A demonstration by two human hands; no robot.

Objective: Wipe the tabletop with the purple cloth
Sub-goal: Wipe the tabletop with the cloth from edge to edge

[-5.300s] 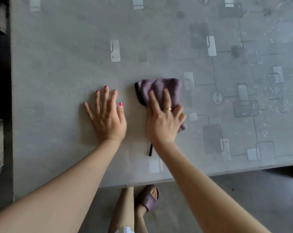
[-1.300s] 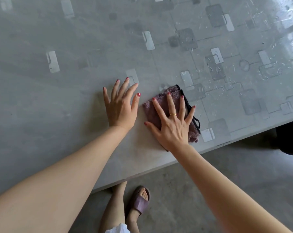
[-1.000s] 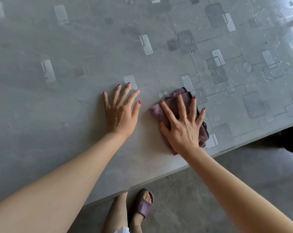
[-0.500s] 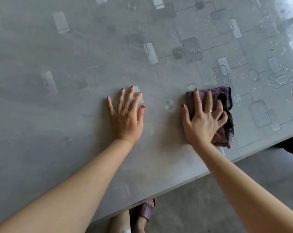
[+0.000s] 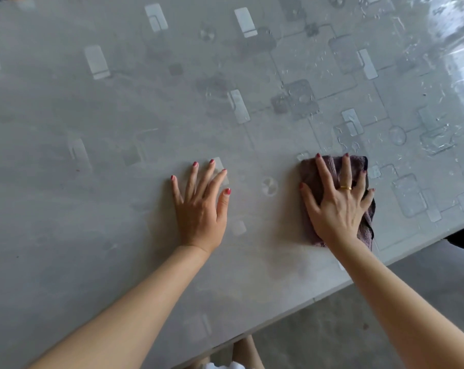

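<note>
A folded purple cloth [image 5: 332, 165] with a dark edge lies on the grey patterned tabletop [image 5: 105, 182], near its front right edge. My right hand [image 5: 337, 203] presses flat on the cloth with straight, spread fingers and covers most of it. My left hand [image 5: 201, 206] rests flat on the bare tabletop to the left of the cloth, fingers spread, holding nothing.
Water droplets and streaks [image 5: 372, 75] glisten on the tabletop beyond and to the right of the cloth. The table's front edge [image 5: 318, 298] runs diagonally below my arms, with grey floor [image 5: 398, 302] beyond it. My legs [image 5: 248, 354] show under the edge.
My right hand has slid the cloth to the right along the front edge, away from my left hand. My left hand has stayed flat in about the same place.
</note>
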